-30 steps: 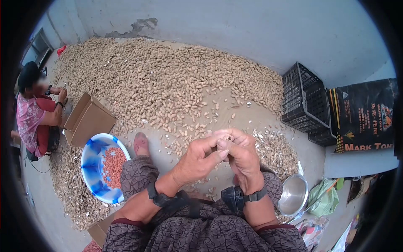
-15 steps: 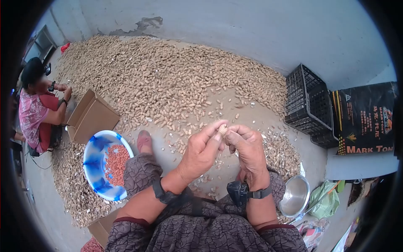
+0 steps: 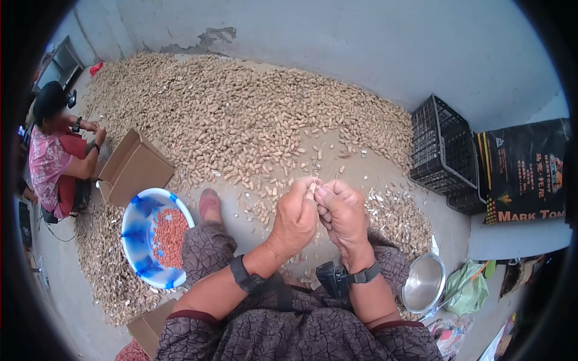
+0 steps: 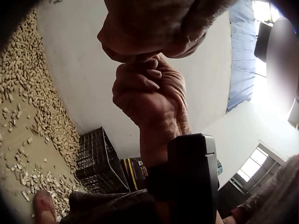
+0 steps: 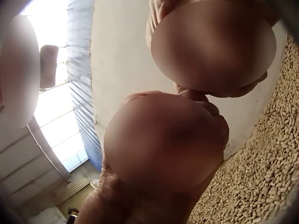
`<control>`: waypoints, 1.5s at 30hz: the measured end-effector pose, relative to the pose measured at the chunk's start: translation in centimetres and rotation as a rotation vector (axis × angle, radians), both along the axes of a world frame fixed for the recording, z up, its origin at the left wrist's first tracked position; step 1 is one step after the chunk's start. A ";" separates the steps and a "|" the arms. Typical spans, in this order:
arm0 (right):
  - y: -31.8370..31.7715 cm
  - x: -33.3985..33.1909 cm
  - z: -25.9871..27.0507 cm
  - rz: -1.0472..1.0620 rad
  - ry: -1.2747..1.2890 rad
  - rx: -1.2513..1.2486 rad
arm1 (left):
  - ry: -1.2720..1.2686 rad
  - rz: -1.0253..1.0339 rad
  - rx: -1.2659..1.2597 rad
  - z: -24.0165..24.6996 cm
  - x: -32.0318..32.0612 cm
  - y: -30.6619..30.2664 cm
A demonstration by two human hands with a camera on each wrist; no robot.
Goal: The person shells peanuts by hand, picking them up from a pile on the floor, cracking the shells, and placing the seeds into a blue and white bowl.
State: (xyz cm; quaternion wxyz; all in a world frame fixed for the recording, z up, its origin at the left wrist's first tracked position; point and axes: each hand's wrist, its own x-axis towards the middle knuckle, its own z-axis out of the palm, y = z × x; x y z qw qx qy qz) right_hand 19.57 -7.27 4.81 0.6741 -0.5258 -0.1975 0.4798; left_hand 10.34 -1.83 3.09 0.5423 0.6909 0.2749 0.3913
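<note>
In the head view both hands meet in front of the lap, over the floor. My left hand (image 3: 294, 212) pinches a pale peanut (image 3: 312, 187) between thumb and forefinger. My right hand (image 3: 344, 216) has its thumb and curled fingers on the right side of that same peanut. Most of the nut is covered by the fingertips, and both wrist views hide it behind the knuckles. Left of the legs stands a blue-and-white basin (image 3: 133, 237) with reddish shelled kernels (image 3: 170, 237) in it.
A broad heap of unshelled peanuts (image 3: 241, 114) spreads along the wall. Empty shells (image 3: 397, 219) lie by the right knee, near a metal bowl (image 3: 423, 283). Black crates (image 3: 442, 144) and a cardboard box (image 3: 137, 167) flank the heap. Another person (image 3: 54, 156) sits at far left.
The peanut showed upright in the left fingers half a second ago; now the right fingers close in on it and cover more. The hands have drawn tighter together.
</note>
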 end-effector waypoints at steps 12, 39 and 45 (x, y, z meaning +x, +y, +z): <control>0.0 -0.4 1.5 -0.058 0.067 0.045 | -0.247 -0.318 -0.779 1.1 -0.5 0.9; -0.5 0.5 1.0 0.154 -0.325 -0.112 | -0.026 -0.098 -0.322 0.6 -0.9 2.7; -0.8 0.4 1.0 0.123 -0.319 -0.043 | -0.059 -0.186 -0.405 0.6 -0.9 2.3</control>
